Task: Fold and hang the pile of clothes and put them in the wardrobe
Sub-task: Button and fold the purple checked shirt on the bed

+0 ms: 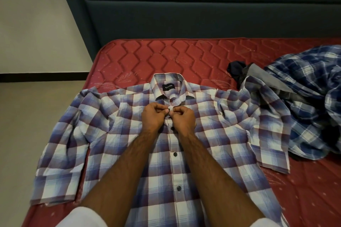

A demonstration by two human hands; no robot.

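Hands meet at top placket of purple-and-white checked cotton shirt point(129, 134), laid flat front-up on red quilted mattress point(166, 55) for folding; left hand point(154, 116) and right hand point(182, 118) fingers pinch fabric, likely fastening a button. Crumpled blue plaid pile point(310, 97) waits right.
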